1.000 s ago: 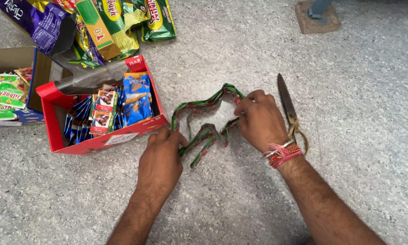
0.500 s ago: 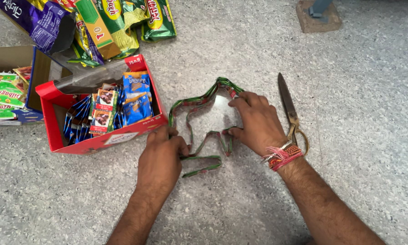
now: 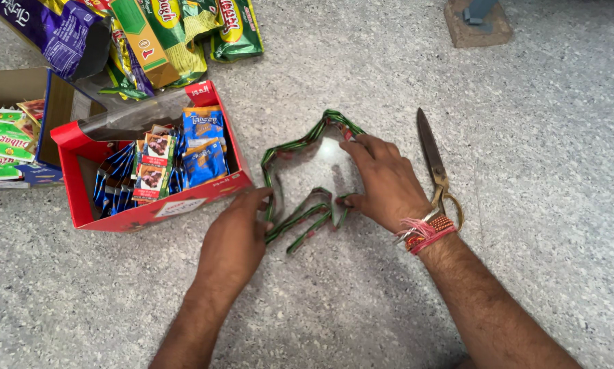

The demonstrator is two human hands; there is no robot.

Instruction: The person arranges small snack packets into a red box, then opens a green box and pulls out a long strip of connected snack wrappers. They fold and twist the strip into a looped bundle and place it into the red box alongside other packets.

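Speckled grey floor [image 3: 525,137] fills the view, and everything is laid directly on it. At the upper left a heap of snack packets [image 3: 163,34] in purple, green and yellow is seen, with a brown carton [image 3: 54,102] of green packets just below it at the left edge. Beside that, a red cardboard box [image 3: 156,208] is set open-topped, packed with blue and brown sachets [image 3: 201,147] standing on edge.

Just to the right of the box lies a clear plastic wrapper [image 3: 307,178] edged with a green and red striped band, bent into a rough loop; its long axis runs from the upper right down to the lower left. It is held between the 2 hands. The left hand [image 3: 235,239] is laid palm down at the wrapper's lower left end, fingers loosely curled, with the fingertips pressed onto the striped edge; whether anything is actually pinched cannot be told. The right hand [image 3: 389,181] is spread over the right side, its fingers slightly bent and pressing the upper band and the inner fold flat against the floor, so nothing is gripped there. The wrapper thus lies between the hands, both about equally near.

A pair of brass-handled scissors [image 3: 433,160] is lying closed just beyond the right hand, blades pointing away, untouched. Red thread bands [image 3: 423,232] are worn on the right wrist.
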